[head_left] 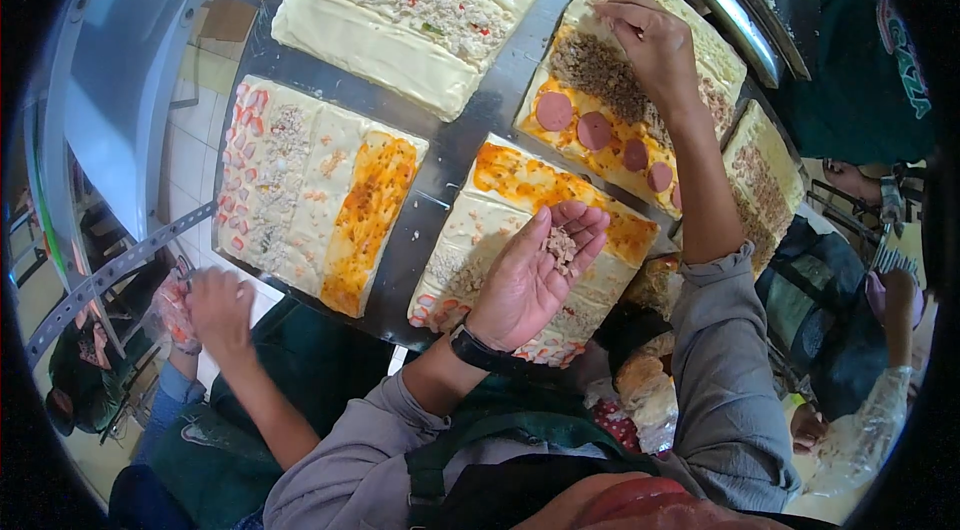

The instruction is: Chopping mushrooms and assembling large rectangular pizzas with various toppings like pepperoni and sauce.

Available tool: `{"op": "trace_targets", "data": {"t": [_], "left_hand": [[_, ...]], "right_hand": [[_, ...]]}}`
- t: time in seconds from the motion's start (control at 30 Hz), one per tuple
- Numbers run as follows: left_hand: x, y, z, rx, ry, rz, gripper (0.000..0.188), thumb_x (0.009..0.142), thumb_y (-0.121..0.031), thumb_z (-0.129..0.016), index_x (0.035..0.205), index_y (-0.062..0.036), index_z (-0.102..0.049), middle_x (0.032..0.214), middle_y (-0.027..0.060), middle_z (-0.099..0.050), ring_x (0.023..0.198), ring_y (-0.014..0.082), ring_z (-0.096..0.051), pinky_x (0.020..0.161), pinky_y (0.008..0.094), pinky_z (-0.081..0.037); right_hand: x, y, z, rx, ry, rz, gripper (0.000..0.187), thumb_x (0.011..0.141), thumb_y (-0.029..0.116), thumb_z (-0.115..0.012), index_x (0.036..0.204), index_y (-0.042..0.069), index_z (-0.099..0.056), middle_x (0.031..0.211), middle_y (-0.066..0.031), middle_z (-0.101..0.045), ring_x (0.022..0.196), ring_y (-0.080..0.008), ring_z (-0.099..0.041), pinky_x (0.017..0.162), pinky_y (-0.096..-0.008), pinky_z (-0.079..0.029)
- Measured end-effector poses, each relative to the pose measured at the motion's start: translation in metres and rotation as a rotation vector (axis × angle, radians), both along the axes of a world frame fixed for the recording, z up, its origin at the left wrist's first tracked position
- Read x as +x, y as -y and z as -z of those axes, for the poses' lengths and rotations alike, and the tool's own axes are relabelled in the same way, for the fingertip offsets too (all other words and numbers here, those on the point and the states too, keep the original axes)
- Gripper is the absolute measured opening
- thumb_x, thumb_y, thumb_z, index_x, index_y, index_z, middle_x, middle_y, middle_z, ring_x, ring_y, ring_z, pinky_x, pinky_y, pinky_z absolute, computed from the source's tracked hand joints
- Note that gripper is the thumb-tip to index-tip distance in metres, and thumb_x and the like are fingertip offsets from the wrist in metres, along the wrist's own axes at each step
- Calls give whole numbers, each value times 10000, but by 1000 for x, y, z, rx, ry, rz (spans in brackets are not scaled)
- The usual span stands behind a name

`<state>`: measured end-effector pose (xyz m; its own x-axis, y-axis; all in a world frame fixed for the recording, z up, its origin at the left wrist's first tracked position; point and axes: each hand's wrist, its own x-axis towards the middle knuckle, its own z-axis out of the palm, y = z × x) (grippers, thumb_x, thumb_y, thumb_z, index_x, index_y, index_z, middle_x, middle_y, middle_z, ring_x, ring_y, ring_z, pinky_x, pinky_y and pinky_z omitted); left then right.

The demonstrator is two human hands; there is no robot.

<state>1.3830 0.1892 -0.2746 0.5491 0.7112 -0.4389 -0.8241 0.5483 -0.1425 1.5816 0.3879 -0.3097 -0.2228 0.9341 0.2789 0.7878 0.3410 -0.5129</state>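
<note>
My left hand (515, 295) is palm up and cupped, with a small heap of pinkish-brown shredded meat (561, 250) in it. Below that hand lies a cake-like sheet (480, 235) with orange sauce, crumbly filling and red-and-white pieces. My right hand (655, 45) reaches over the far right sheet (690, 15), its fingertips pinched together just above the surface; what they hold is too small to make out. That sheet carries a band of brown minced meat (600, 75), a row of pink sausage slices (594, 130) and orange sauce.
Two more topped sheets, one at the back (380, 60) and one at the left (290, 170), share the metal table (440, 155). Another person's blurred hand (222, 310) is at the left edge, near a plastic-gloved hand (175, 308). Bread rolls (645, 385) are at my right side.
</note>
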Motion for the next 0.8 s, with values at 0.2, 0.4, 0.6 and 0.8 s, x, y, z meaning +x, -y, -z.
{"op": "trace_targets", "data": {"t": [0.2, 0.4, 0.6, 0.8], "left_hand": [[-3, 2, 1, -7, -6, -13, 315, 1054, -258, -406, 1220, -26, -539, 1262, 115, -591, 1299, 251, -481, 1156, 396, -348], [-3, 3, 1, 1, -48, -6, 358, 1045, -315, -432, 1236, -26, -524, 1271, 114, -576, 1261, 213, -512, 1147, 361, -351], [-4, -1, 2, 10, -79, -17, 365, 1048, -306, -422, 1255, -19, -512, 1288, 116, -565, 1280, 216, -497, 1151, 360, -349], [-2, -21, 0, 84, -185, -97, 375, 1055, -284, -401, 1305, -15, -481, 1341, 123, -534, 1316, 227, -466, 1149, 366, -349]], "right_hand": [[4, 4, 1, -47, 69, 165, 192, 867, 91, -675, 1047, 86, -742, 1008, -71, -705, 840, -199, -687, 746, -299, -546], [-4, 4, 15, 63, 153, 83, 167, 886, 142, -656, 1017, 82, -739, 984, -89, -697, 802, -244, -679, 738, -309, -534], [-13, 7, 9, 72, 69, 42, 170, 888, 129, -660, 1033, 93, -741, 989, -80, -715, 828, -195, -687, 733, -294, -530], [-4, 35, -31, -188, -519, 291, 247, 918, 86, -631, 1136, -14, -687, 981, -54, -702, 892, -109, -640, 765, -226, -505]]}}
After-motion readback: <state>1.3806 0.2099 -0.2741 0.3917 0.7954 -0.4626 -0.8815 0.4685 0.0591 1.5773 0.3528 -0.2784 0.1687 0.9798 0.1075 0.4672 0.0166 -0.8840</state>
